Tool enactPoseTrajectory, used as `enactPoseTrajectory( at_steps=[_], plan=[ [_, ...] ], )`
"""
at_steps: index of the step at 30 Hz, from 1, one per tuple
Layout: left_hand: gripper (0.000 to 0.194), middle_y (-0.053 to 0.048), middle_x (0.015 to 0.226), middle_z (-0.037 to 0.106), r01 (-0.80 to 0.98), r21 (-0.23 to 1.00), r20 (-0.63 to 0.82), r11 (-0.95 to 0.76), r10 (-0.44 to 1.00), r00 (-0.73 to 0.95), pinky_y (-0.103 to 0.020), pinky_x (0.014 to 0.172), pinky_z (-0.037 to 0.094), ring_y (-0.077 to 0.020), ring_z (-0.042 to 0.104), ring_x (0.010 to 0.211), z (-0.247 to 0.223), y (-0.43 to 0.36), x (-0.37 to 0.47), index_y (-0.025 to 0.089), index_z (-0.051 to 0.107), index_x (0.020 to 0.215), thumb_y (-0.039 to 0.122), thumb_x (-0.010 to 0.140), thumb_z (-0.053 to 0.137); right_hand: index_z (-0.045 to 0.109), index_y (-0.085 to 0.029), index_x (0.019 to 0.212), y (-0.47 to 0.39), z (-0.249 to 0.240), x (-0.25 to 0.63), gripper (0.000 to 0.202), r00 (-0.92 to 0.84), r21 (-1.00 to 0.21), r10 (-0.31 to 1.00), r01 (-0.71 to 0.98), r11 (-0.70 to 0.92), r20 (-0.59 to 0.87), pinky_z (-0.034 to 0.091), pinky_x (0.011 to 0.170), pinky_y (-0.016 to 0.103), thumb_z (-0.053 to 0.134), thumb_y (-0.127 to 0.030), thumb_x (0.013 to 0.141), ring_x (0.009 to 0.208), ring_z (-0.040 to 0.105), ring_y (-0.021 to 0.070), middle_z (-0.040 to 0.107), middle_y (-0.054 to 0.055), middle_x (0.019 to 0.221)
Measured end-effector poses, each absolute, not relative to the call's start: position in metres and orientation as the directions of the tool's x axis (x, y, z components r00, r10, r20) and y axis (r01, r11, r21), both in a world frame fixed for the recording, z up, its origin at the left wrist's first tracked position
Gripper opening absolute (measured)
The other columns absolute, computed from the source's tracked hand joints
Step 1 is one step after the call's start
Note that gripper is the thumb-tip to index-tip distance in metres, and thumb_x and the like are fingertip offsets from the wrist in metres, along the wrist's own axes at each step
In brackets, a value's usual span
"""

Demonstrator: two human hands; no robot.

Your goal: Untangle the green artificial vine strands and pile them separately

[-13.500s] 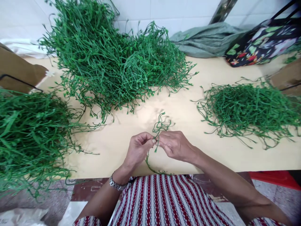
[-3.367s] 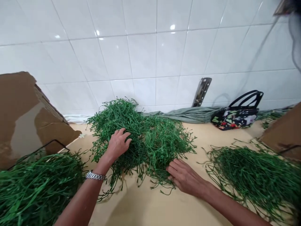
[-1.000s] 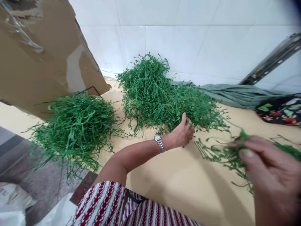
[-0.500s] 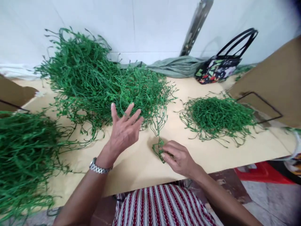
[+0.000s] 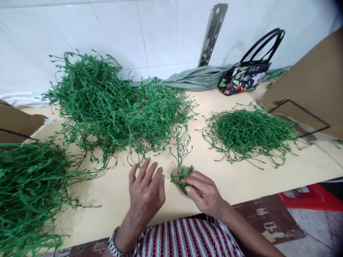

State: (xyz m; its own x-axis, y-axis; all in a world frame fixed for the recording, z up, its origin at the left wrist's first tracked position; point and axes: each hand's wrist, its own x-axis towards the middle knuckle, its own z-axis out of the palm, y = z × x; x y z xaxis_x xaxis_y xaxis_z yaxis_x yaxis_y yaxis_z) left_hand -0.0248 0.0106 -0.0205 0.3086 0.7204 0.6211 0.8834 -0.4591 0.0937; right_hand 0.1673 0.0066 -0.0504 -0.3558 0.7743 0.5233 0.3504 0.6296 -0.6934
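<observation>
Thin green artificial plant stems with small forked tips lie in piles on the cream table. My right hand [image 5: 205,191] pinches a small bunch of these green plastic stems [image 5: 179,178] between thumb and fingers, just above the tabletop. A few loose stems [image 5: 182,144] trail from that bunch up toward the big pile. My left hand [image 5: 147,189] is back-up with its fingers slightly bent and apart. Its fingertips are just below the near edge of the big pile [image 5: 115,103], close to some stem ends hanging from it. The underside of that hand is hidden.
More stems are heaped at the left [image 5: 29,189] and right [image 5: 252,130]. Cardboard [image 5: 313,85] with a black wire frame [image 5: 308,110] stands at the right. A floral handbag [image 5: 243,78] and grey-green cloth [image 5: 195,78] lie along the tiled wall. A red stool [image 5: 313,198] is below.
My left hand has drawn back from over the big pile toward me, its fingers now less spread. The right hand still holds its bunch, which looks fuller. The view has shifted slightly.
</observation>
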Motion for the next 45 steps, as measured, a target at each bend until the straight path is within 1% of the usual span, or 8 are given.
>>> enactPoseTrajectory(
  at_steps=[5,10,14,17,23,28,38,45],
  plan=[
    [0.019,-0.011,0.093,0.068,0.786,0.371,0.489,-0.494,0.824,0.287,-0.035,0.076,0.045,-0.0220,0.062,0.085,-0.023,0.019,-0.020,0.015,0.061,0.094,0.014,0.078,0.051,0.056,-0.015,0.094,0.003,-0.051,0.165,0.014,-0.363,-0.699,0.776,0.345,0.626,0.516,0.043,0.059,0.028,0.045,-0.018,0.086,0.068,0.052,0.0150,0.057,0.006,0.074],
    [0.022,-0.003,0.064,0.060,0.346,0.938,-0.101,0.029,0.976,0.193,-0.024,0.052,0.039,-0.0128,0.052,0.057,-0.017,0.041,-0.010,0.014,0.063,0.079,0.033,0.079,0.051,0.057,-0.014,0.088,0.001,-0.048,0.159,0.018,-0.451,-0.678,0.747,0.344,0.650,0.488,0.042,0.062,0.029,0.040,-0.021,0.088,0.070,0.049,0.0154,0.054,0.005,0.072],
    [0.011,0.005,0.049,0.043,-0.044,0.952,-0.291,0.302,0.942,0.167,-0.020,0.045,0.029,-0.0059,0.035,0.044,-0.020,0.054,0.002,0.013,0.055,0.061,0.023,0.064,0.060,0.060,-0.015,0.089,0.000,-0.047,0.159,0.018,-0.558,-0.621,0.710,0.388,0.681,0.430,0.042,0.068,0.032,0.043,-0.021,0.087,0.073,0.049,0.0158,0.055,0.005,0.073],
    [0.007,0.005,0.054,0.043,-0.059,0.968,-0.238,0.246,0.965,0.108,-0.019,0.047,0.027,-0.0057,0.034,0.048,-0.021,0.052,0.007,0.014,0.049,0.057,0.015,0.062,0.055,0.060,-0.014,0.094,0.001,-0.040,0.165,0.017,-0.558,-0.603,0.697,0.386,0.698,0.450,0.043,0.069,0.034,0.049,-0.024,0.085,0.075,0.052,0.0165,0.059,0.006,0.078],
    [0.013,0.003,0.060,0.042,0.361,0.926,0.043,-0.113,0.980,0.196,-0.022,0.054,0.030,-0.0088,0.038,0.057,-0.009,0.040,0.009,0.016,0.044,0.057,0.008,0.067,0.046,0.057,-0.014,0.104,0.023,-0.009,0.175,0.024,-0.364,-0.478,0.645,0.452,0.753,0.672,0.047,0.071,0.033,0.051,-0.012,0.081,0.084,0.055,0.0171,0.062,0.009,0.091],
    [0.014,0.001,0.064,0.047,0.273,0.952,0.088,-0.138,0.978,0.187,-0.022,0.057,0.035,-0.0106,0.043,0.061,-0.006,0.036,0.008,0.016,0.046,0.060,0.010,0.072,0.047,0.059,-0.015,0.099,0.035,-0.009,0.172,0.022,-0.460,-0.276,0.594,0.586,0.761,0.660,0.044,0.082,0.040,0.053,-0.013,0.079,0.093,0.054,0.0214,0.063,0.008,0.093],
    [0.007,-0.003,0.078,0.056,-0.021,0.985,0.172,-0.172,0.985,-0.002,-0.024,0.068,0.043,-0.0138,0.054,0.076,-0.016,0.034,0.008,0.017,0.053,0.067,0.013,0.073,0.055,0.060,-0.015,0.084,0.020,-0.026,0.165,0.012,-0.379,-0.454,0.658,0.501,0.737,0.651,0.046,0.072,0.034,0.049,-0.012,0.081,0.077,0.055,0.0163,0.062,0.006,0.077],
    [0.011,-0.004,0.071,0.057,0.111,0.963,0.230,-0.244,0.965,0.126,-0.026,0.064,0.043,-0.0146,0.054,0.071,-0.013,0.035,0.001,0.017,0.051,0.065,0.013,0.075,0.051,0.060,-0.015,0.087,0.031,-0.003,0.180,0.013,-0.253,-0.502,0.662,0.481,0.719,0.705,0.047,0.066,0.032,0.050,-0.010,0.081,0.073,0.056,0.0155,0.062,0.006,0.077]
  ],
)
